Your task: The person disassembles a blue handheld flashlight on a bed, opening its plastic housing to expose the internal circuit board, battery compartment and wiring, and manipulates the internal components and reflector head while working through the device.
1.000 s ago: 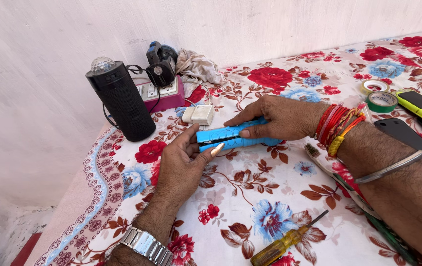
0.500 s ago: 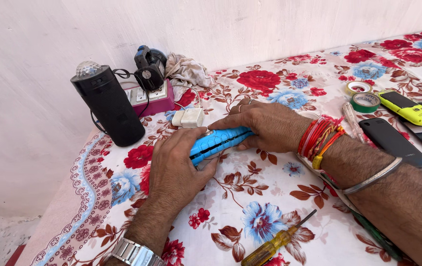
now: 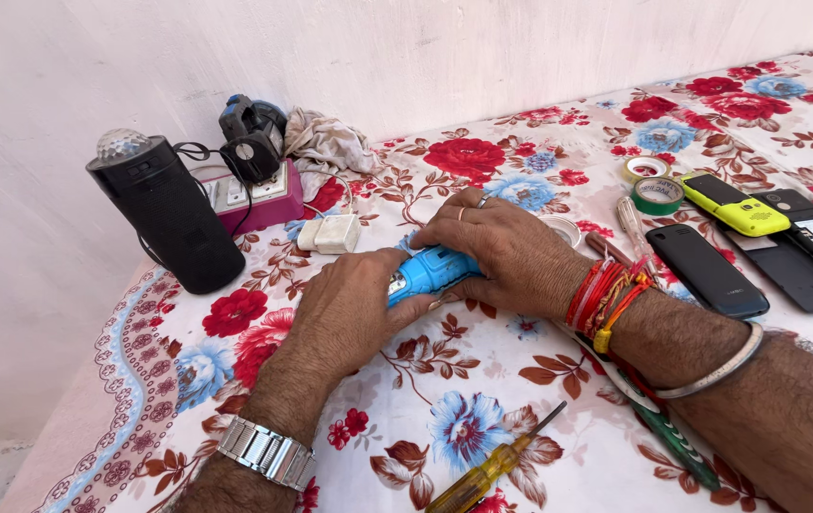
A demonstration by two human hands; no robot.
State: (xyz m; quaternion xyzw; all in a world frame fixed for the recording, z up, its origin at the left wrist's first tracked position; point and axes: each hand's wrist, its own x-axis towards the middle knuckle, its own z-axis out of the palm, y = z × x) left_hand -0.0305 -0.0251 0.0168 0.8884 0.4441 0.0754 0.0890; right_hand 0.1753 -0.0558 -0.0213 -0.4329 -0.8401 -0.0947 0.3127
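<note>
I note both hands clamped on the blue phone point(image 3: 428, 271) at mid-desk: left hand point(image 3: 354, 309) grips its near end, right hand point(image 3: 506, 252) covers the far end. Its long axis runs left-right between them, equally close to both.

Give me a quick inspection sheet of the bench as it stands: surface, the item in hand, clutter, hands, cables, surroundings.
Surface: floral tablecloth covers the table.
Job's things: blue device, gripped from both ends, lying on the cloth.
Clutter: yellow screwdriver, yellow phone, black phone, tape rolls, black speaker, crumpled cloth.
Grippers: left hand and right hand both closed on the blue device.
Cables: black lead runs from the speaker to the power strip; white charger beside it.
Surroundings: plain pale wall behind.
</note>
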